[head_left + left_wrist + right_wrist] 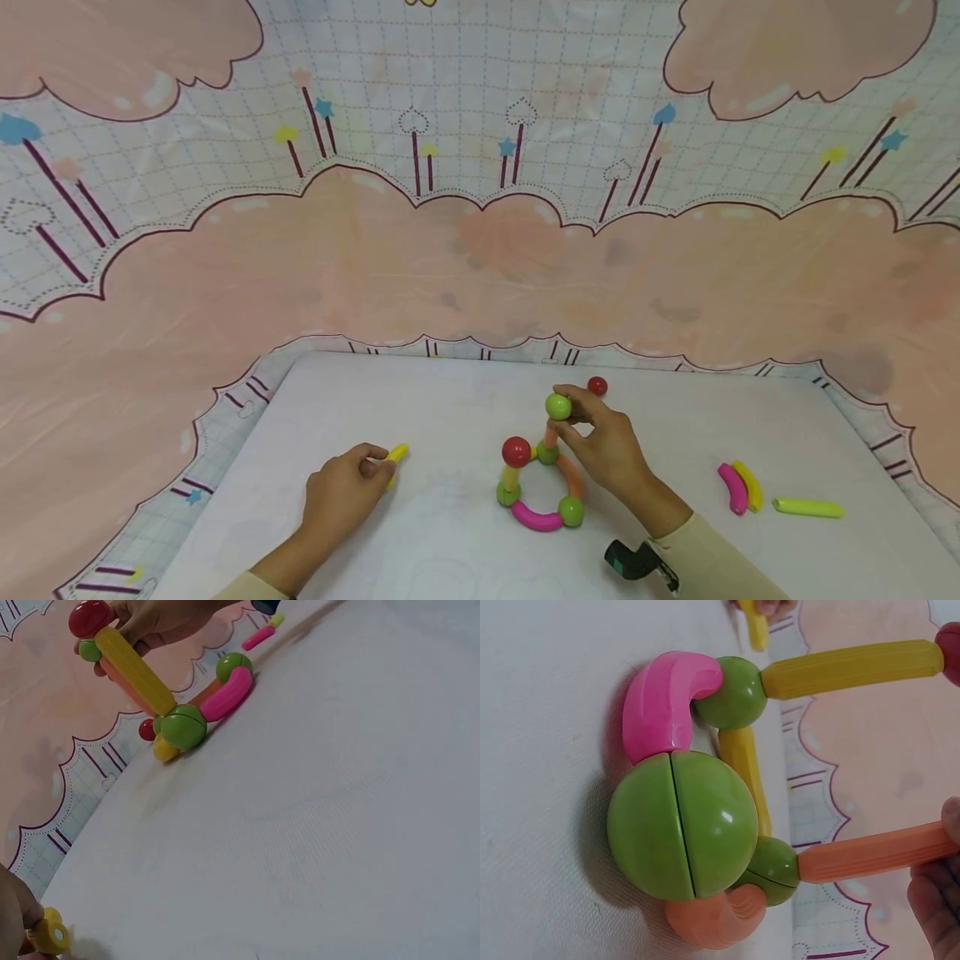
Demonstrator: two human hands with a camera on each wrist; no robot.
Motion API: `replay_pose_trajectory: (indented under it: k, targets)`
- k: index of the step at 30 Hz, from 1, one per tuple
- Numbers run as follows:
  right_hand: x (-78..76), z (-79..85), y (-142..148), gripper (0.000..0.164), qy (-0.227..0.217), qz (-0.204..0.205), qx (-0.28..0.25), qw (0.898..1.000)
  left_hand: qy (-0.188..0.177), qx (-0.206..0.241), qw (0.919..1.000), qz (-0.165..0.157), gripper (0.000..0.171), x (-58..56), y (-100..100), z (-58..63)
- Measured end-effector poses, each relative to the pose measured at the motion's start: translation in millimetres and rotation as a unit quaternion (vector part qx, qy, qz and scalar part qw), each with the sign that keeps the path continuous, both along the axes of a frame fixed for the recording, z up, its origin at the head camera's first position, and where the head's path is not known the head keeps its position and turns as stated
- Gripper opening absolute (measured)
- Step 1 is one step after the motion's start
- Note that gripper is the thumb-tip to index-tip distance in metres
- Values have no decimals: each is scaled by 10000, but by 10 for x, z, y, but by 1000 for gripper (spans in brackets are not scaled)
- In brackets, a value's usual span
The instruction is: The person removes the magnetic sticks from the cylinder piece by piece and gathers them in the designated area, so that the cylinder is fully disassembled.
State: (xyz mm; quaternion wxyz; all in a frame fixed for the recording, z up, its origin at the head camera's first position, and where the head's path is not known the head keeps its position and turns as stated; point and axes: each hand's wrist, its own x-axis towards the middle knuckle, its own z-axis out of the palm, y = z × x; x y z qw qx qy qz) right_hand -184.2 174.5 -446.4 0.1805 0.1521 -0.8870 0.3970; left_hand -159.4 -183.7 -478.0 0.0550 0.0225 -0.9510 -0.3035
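yellow rod [400, 452]: pinched in the left hand [341, 493], fingers narrow on it; long axis slants away from the person and slightly right, far end free. right hand [609, 446]: fingers pinch a green ball [558, 407] at the top of the orange upright [551, 437]. key relation: ball-and-rod frame [537, 518] lies to the rod's right, well apart across the table [435, 542]; right hand is the nearer to it. red ball [516, 452] tops the yellow upright [511, 478], on the frame's rod-facing side. judgement: that sideways gap governs.
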Motion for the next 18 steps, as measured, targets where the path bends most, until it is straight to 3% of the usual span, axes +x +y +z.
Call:
replay_pose_trajectory:
  k: [8, 18]
  targets:
    - [0, -11, -2, 57, -8, -36, 19, 10000, 290, -792, 9964, -37, 10, 38, -43, -36]
    - [-7, -17, 5, 58, 39, 17, 22, 10000, -253, -828, 9962, -122, 24, 48, -53, 37]
